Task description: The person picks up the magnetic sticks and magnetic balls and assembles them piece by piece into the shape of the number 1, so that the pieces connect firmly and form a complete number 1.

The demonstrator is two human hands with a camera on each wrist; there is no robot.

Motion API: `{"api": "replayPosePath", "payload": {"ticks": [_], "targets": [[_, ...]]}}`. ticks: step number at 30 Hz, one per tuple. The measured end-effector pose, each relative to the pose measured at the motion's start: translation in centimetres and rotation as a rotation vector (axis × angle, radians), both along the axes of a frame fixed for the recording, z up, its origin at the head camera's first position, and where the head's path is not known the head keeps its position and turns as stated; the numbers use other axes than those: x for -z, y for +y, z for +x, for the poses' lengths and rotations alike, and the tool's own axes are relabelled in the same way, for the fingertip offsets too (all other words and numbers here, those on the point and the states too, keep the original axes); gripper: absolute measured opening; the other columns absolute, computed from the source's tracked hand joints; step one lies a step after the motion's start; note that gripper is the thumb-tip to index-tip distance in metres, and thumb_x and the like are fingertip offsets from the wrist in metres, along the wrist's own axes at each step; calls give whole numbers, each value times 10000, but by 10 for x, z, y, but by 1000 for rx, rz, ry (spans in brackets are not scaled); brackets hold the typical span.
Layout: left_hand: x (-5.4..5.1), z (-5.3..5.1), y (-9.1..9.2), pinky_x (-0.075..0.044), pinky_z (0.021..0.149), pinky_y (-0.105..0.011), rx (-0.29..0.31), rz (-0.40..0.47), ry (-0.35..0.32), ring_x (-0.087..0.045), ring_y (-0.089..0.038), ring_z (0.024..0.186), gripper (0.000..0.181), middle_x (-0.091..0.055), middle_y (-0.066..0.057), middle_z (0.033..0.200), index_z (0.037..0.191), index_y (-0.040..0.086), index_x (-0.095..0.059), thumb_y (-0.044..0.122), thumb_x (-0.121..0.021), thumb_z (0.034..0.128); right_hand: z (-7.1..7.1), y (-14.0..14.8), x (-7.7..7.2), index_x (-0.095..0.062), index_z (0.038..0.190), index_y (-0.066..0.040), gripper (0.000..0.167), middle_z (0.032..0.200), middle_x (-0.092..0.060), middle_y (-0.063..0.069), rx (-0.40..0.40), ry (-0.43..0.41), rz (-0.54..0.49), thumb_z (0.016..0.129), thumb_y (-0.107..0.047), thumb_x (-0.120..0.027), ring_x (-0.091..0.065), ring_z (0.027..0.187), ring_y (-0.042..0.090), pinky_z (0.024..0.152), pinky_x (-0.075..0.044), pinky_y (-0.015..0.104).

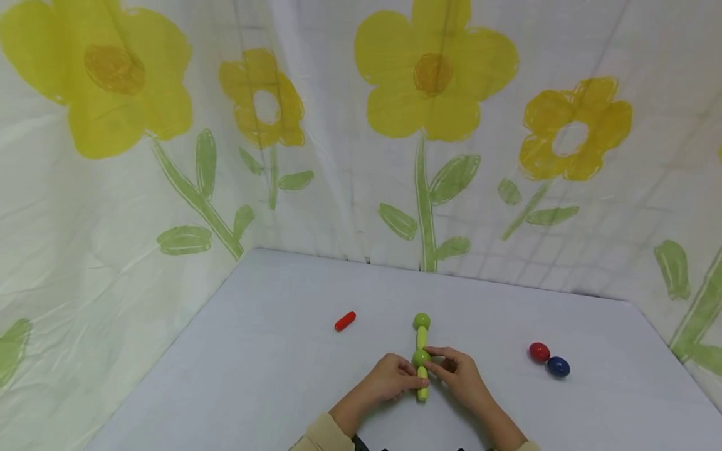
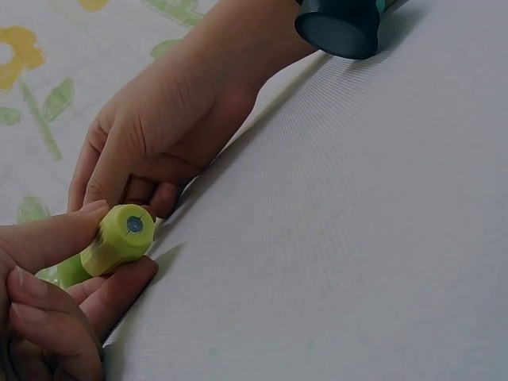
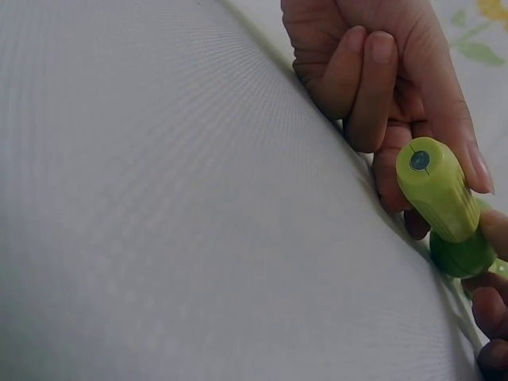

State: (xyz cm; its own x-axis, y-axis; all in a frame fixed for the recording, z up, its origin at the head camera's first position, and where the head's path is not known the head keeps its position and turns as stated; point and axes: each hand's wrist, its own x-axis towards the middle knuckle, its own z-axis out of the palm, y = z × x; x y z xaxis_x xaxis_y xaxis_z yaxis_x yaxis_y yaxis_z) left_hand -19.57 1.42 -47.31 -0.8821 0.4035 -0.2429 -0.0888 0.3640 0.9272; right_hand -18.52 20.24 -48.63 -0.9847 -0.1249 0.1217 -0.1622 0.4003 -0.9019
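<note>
In the head view, a straight chain of green toy pieces lies on the white table [image 1: 271, 351]. It runs from a far green ball [image 1: 422, 321] through a yellow-green rod [image 1: 422, 337] and a second green ball [image 1: 420, 359] to a nearer yellow-green rod [image 1: 422, 394]. My left hand [image 1: 389, 378] pinches the nearer rod. Thumb and finger of my right hand [image 1: 459, 376] pinch the second ball where it meets that rod. A small dark disc shows in the nearer rod's end [image 2: 136, 225] in the left wrist view.
A short red rod [image 1: 345, 321] lies to the left of the chain. Off to the right, a red ball [image 1: 539, 352] and a dark blue ball [image 1: 558, 367] sit close together. Behind the table hangs a white curtain [image 1: 333, 188] printed with yellow flowers.
</note>
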Motion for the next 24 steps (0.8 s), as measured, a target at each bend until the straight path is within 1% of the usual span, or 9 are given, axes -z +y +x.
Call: {"api": "replayPosePath", "payload": {"ticks": [3,6,12,18,24], "targets": [[-1,0,0,-297,419,-194,-3,-2,-1,-371,-57,450,222,-498,62,544,729,70,-662,221,-789,832,0,0,-1,-667,1177,8,334,1048,-666,134,3,-4,-2,872,-114,-727,-489,610,51,530,-408,211],[-2,1,0,-297,420,-192,-7,-3,-4,-369,-56,447,217,-507,61,549,731,71,-663,216,-790,831,0,1,-2,-670,1164,14,327,1086,-669,155,23,-9,-5,868,-112,-733,-528,638,56,544,-427,217],[-2,2,0,-301,421,-189,-13,-5,5,-371,-55,442,214,-504,60,546,728,73,-658,208,-789,831,0,4,-6,-693,1115,12,294,1022,-696,113,116,-38,9,850,-100,-750,-566,660,80,565,-448,224],[-2,3,2,-300,421,-188,-24,-13,6,-369,-56,439,210,-501,60,546,735,77,-650,203,-788,831,-3,16,-13,-707,1112,-3,303,946,-696,70,214,-57,48,845,-135,-764,-516,636,91,530,-415,223],[-4,4,1,-305,428,-189,-26,-25,-8,-374,-61,447,205,-513,52,559,757,77,-651,211,-788,833,-2,36,-25,-688,1158,-2,357,915,-677,67,291,-80,90,858,-182,-762,-457,628,97,516,-375,225]]}}
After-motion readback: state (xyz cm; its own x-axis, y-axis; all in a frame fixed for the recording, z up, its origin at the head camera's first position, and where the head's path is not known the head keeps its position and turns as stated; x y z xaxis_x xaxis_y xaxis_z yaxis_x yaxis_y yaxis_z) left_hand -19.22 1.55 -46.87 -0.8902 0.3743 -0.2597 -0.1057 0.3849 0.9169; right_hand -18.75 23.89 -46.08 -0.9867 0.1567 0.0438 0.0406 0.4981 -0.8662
